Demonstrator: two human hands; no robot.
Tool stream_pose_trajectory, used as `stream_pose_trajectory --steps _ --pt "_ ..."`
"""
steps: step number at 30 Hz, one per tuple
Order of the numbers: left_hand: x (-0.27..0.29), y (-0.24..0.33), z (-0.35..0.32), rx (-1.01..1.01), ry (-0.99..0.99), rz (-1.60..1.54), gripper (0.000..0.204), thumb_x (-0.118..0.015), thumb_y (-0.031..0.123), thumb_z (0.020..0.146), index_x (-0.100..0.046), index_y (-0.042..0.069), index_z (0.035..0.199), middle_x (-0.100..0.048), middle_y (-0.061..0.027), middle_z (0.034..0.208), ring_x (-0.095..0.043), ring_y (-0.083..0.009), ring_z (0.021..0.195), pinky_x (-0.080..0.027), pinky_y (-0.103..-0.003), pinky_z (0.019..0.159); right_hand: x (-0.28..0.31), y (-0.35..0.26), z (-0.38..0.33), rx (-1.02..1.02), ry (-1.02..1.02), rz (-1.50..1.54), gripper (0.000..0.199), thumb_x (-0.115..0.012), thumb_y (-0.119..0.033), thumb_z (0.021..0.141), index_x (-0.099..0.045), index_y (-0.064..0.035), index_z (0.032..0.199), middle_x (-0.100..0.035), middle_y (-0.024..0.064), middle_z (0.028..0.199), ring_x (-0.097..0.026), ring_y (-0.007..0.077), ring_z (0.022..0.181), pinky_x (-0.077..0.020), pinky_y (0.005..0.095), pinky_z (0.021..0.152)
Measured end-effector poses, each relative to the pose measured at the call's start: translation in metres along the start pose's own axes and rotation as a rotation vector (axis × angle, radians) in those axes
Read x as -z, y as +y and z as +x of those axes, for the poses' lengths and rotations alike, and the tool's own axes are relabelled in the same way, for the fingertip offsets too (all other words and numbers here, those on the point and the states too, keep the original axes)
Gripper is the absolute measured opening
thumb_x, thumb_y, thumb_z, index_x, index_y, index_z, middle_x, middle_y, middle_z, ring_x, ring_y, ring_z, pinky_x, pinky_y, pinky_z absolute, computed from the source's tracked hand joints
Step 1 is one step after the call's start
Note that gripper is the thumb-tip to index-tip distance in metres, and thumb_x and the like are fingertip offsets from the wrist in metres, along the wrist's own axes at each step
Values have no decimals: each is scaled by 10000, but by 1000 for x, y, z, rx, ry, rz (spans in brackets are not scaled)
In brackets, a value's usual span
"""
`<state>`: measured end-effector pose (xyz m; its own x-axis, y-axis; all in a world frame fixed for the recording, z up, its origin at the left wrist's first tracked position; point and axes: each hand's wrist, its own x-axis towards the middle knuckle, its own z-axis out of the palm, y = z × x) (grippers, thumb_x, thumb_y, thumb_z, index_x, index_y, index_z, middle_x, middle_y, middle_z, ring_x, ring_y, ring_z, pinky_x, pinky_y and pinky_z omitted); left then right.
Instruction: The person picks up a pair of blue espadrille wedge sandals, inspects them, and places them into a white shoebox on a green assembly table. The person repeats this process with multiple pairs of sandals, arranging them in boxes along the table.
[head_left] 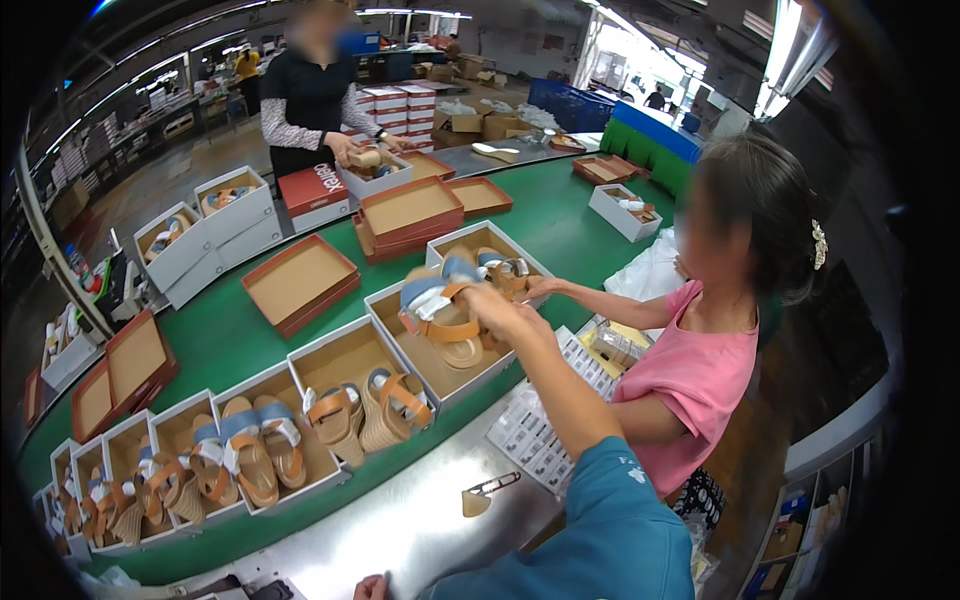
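My right arm, in a teal sleeve, reaches over the bench to an open white shoe box [395, 345]. My right hand [490, 308] closes on the upper part of a wedge sandal [445, 325] with blue, white and tan straps, held over that box. Part of the grip is hidden behind my own hand. Only a few fingertips of my left hand [371, 588] show at the bottom edge, low over the metal bench, so its grip cannot be made out. Left of the held sandal, a box with a pair of wedge sandals [365, 415] stands open.
A co-worker in pink [690, 370] stands close on my right, one hand at the neighbouring box. Several boxed sandals line the green conveyor [400, 270] to the left. Red-brown lids [300, 280] lie beyond. A cutter-like tool [490, 487] and label sheets [540, 440] lie on the metal bench.
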<state>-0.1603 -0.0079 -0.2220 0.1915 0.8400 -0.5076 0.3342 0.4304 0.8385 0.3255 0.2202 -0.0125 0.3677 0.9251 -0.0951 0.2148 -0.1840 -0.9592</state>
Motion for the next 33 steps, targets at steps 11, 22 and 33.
stream_pose_trajectory --steps 11,22,33 --pt "-38 135 -13 -447 -487 -624 798 -657 290 876 -192 76 1488 -407 -140 1413 -449 -230 1249 -392 -373 1017 -94 -31 -235 241 -161 153 433 -462 -51 874 -553 31 1289 -619 191 1226 -591 226 1129 -433 308 978" --pt "-11 48 -57 -119 -150 -1032 773 -655 102 757 -300 55 1442 -461 -98 1395 -455 -269 1289 -375 -417 1076 -203 33 -297 235 -417 -633 361 -491 -249 888 -647 45 1028 -664 221 842 -663 379 733 -541 453 669" --pt "7 -26 -60 9 -63 -781 545 -483 158 913 -352 14 1422 -464 -105 1384 -433 -227 1300 -332 -367 1084 -178 58 -321 334 -715 -352 395 -516 -256 951 -551 2 1247 -608 231 1152 -626 352 1010 -510 391 871"
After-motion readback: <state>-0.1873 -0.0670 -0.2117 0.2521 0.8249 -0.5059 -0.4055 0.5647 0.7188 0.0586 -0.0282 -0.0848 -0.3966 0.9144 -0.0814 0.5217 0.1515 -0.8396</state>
